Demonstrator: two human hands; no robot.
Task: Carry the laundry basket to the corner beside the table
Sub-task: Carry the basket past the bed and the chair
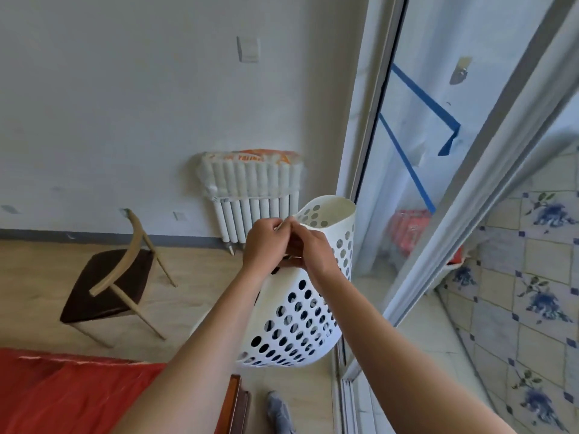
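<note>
Laundry basket (pixel 300 311), white perforated plastic, hangs tilted above pale wood floor (pixel 194 296); left hand (pixel 266 242) and right hand (pixel 313 249) grasp its rim.

A pale wood-look floor (pixel 194 296) carries everything here, taking the white radiator (pixel 257 195) on the far wall as the landmark. Left of and nearer than the radiator, a chair (pixel 112 283) with a dark brown seat and light wooden legs stands on the boards. Nearer again, at the bottom left, lies a red cover (pixel 69 399) edged by a reddish wooden frame (pixel 233 402). Straight below the radiator, at the bottom edge, a foot in a grey sock (pixel 280 413) rests on the floor.
</note>
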